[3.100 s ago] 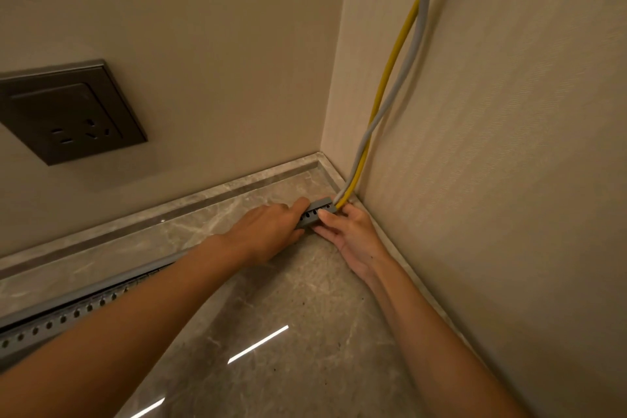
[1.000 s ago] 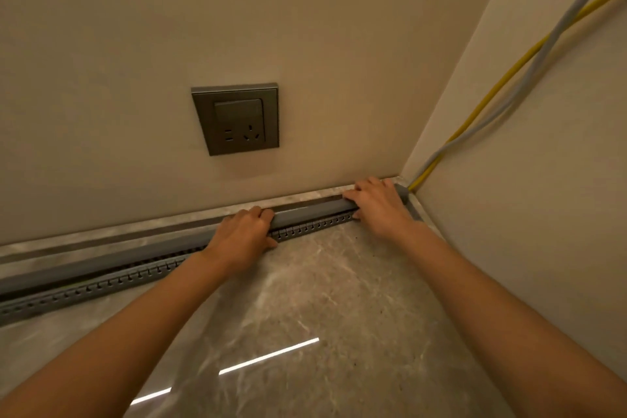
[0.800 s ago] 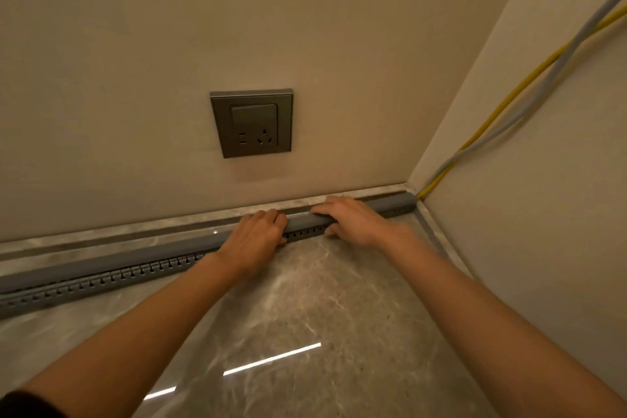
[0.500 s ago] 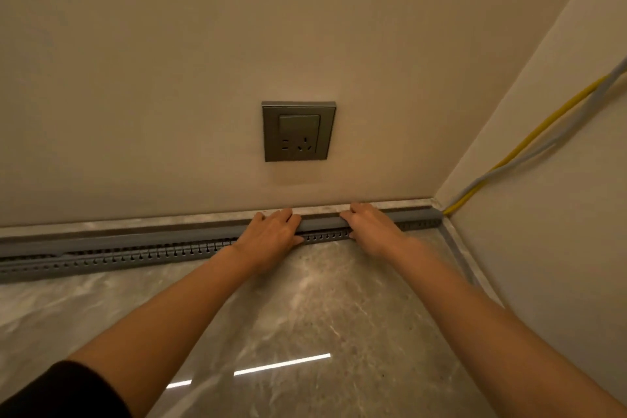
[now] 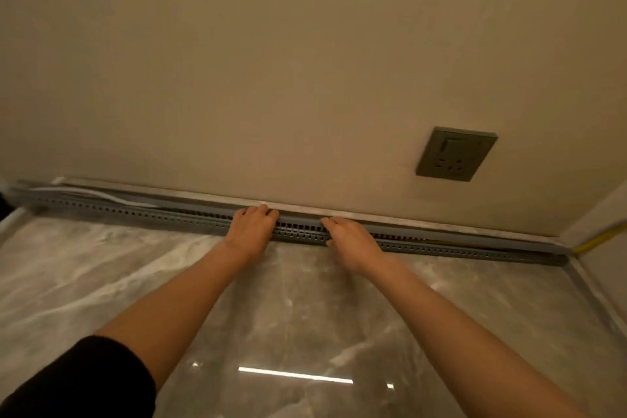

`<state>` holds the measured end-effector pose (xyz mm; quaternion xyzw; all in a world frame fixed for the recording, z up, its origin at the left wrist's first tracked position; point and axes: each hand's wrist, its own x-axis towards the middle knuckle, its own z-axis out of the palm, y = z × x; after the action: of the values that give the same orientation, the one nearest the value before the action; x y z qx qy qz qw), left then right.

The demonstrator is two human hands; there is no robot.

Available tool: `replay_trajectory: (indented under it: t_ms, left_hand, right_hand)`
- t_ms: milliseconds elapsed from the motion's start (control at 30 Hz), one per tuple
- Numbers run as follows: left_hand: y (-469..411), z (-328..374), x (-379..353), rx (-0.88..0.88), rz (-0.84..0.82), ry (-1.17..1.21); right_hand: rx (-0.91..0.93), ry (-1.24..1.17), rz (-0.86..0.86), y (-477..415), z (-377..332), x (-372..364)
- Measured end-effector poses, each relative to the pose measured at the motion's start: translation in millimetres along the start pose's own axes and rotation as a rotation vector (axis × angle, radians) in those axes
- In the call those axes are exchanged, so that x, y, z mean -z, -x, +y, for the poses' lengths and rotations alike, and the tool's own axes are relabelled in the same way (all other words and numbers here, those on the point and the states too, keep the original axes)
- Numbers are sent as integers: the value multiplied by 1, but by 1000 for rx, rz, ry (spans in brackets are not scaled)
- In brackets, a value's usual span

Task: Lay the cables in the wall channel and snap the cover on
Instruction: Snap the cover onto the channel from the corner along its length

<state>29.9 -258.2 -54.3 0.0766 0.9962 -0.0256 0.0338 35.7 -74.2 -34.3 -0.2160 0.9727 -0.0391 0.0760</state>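
A long grey slotted wall channel (image 5: 142,212) runs along the foot of the wall on the marble floor. A grey cover strip (image 5: 475,243) lies on its top toward the right corner. At the left end a pale grey cable (image 5: 84,193) shows inside the uncovered channel. A yellow cable (image 5: 597,239) leaves the channel at the right corner and climbs the side wall. My left hand (image 5: 252,229) and my right hand (image 5: 351,239) press on the channel's top near its middle, a hand's width apart, fingers laid over the top edge.
A dark wall socket (image 5: 454,154) sits on the wall above and to the right of my hands. A stone skirting strip (image 5: 390,215) runs behind the channel. The glossy marble floor (image 5: 288,316) spreads out in front. A side wall closes the right.
Both hands have slid left along the channel, away from the right corner, still pressing on its top. The view has swung left, so the channel's left end with the pale cable now shows.
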Motion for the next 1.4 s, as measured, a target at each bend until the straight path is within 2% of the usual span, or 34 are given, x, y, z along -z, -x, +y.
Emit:
replay_trajectory:
  t_ms: [300,700,900,1033,1167,1267,1400]
  left_hand:
    - [14,-120,-10,-36,66,47]
    - [38,-273,-14,13,128,207]
    - [41,-291,-15,78,214,321]
    - [54,-317,-15,272,251,364]
    - [68,-340,-15,434,282,490]
    - [68,-352,-15,404,276,525]
    - [66,-371,-20,362,348,610]
  right_hand:
    - [11,-67,4,-73,-128,-4]
    - [58,-157,-49,-162,-272,-2]
    - [43,-312,-84,-182,-291,-5]
    - [16,-589,-141,-184,-304,-3]
    - [33,-629,-222,-191,-321,-4]
    - [-4,-623,-284,-201,-331,-7]
    - [-67,-611,-314,-202,-341,5]
